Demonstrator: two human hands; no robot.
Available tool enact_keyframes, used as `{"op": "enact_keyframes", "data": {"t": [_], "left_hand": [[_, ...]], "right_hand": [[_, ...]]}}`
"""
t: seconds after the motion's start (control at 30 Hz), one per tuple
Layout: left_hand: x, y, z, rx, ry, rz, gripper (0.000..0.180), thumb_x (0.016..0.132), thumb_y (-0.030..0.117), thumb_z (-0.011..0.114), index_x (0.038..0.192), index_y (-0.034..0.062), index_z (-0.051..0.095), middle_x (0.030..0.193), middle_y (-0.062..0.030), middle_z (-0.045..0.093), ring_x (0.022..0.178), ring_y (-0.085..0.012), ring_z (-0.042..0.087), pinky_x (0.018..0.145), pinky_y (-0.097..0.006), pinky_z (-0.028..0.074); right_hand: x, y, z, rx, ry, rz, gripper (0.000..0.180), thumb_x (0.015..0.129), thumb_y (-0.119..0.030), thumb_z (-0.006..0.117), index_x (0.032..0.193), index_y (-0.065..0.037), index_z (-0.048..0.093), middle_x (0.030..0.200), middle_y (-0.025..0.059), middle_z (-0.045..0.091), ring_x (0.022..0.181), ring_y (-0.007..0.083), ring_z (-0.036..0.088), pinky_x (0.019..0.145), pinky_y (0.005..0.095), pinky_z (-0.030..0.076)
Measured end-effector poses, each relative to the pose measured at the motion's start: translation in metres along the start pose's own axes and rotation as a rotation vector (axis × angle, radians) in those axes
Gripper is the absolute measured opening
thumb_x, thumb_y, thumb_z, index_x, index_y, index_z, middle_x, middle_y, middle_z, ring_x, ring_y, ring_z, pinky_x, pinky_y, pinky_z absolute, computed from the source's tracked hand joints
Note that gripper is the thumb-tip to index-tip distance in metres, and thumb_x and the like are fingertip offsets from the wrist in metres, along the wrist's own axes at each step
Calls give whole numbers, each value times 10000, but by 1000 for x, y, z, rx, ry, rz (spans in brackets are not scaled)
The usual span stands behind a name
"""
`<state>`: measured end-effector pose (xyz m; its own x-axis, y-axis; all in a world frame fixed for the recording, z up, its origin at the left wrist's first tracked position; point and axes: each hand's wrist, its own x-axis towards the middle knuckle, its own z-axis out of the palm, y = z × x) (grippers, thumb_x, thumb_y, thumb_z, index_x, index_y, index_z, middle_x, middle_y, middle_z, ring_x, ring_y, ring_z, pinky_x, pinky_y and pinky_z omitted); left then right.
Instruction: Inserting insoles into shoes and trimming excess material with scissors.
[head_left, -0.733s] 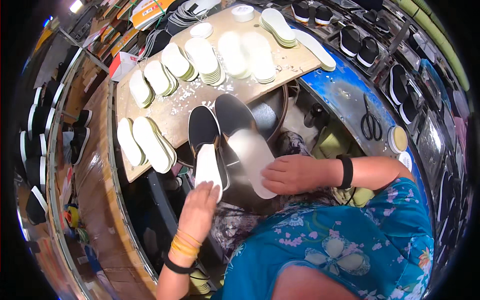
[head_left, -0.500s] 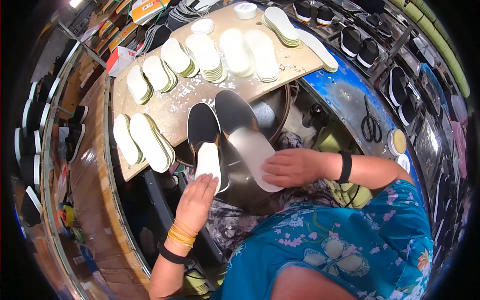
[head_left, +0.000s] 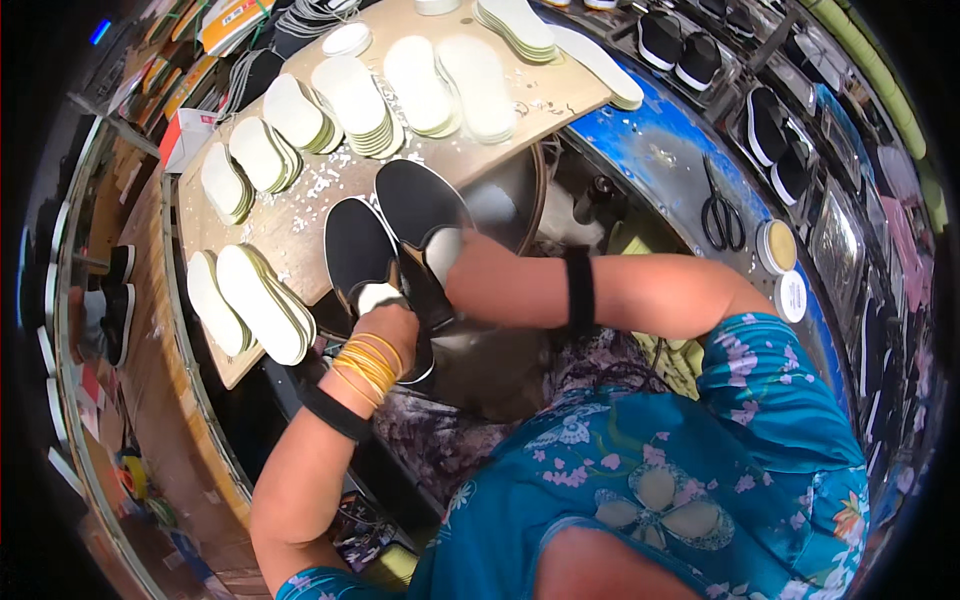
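Observation:
Two black slip-on shoes lie side by side in front of me, toes pointing away: the left shoe [head_left: 355, 245] and the right shoe [head_left: 420, 195]. Each has a white insole at its opening, a left insole [head_left: 377, 296] and a right insole [head_left: 441, 254]. My left hand [head_left: 390, 328] presses down at the left shoe's opening, on the insole; its fingers are tucked out of sight. With fingers curled, my right hand [head_left: 492, 282] grips the right insole, most of which sits inside the shoe. The rear of the right shoe is partly hidden by this hand.
A wooden board [head_left: 300, 225] beyond the shoes bears several stacks of white insoles [head_left: 350, 95] and small white scraps. On the blue metal surface at right are black scissors [head_left: 722, 215] and a round tin [head_left: 777, 247]. Racks of black shoes [head_left: 680, 45] line the right.
My right hand has moved forward and left, and the right insole has slid deeper into its shoe. My left hand has pushed forward from the left insole's heel end into the shoe opening.

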<state>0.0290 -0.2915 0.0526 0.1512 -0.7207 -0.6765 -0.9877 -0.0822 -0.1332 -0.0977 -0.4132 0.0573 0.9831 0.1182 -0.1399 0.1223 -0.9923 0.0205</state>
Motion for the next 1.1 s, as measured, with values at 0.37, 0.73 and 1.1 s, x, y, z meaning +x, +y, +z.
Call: {"op": "enact_keyframes", "data": {"t": [0.37, 0.73, 1.1], "left_hand": [[-4, -21, -9, -521, 290, 89, 392, 708, 84, 599, 1058, -79, 529, 942, -263, 618, 890, -343, 620, 795, -401, 500], [12, 4, 30, -1120, 1003, -240, 218, 792, 161, 499, 835, -25, 604, 724, -273, 567, 702, -421, 581, 651, -472, 448], [-189, -276, 79, -738, 993, -881, 198, 795, 177, 521, 717, 20, 613, 597, -61, 555, 550, -200, 458, 525, -359, 371]], "right_hand": [[33, 19, 27, 77, 51, -63, 247, 591, -163, 680, 826, -86, 681, 760, 139, 633, 708, 297, 621, 628, 377, 500], [-31, 21, -103, 602, 306, 20, 285, 683, -160, 685, 927, -31, 613, 851, 144, 604, 807, 326, 593, 695, 375, 480], [8, 78, -56, 612, 139, 148, 243, 722, -176, 650, 921, -42, 609, 861, 153, 606, 818, 340, 588, 695, 419, 469]]}}
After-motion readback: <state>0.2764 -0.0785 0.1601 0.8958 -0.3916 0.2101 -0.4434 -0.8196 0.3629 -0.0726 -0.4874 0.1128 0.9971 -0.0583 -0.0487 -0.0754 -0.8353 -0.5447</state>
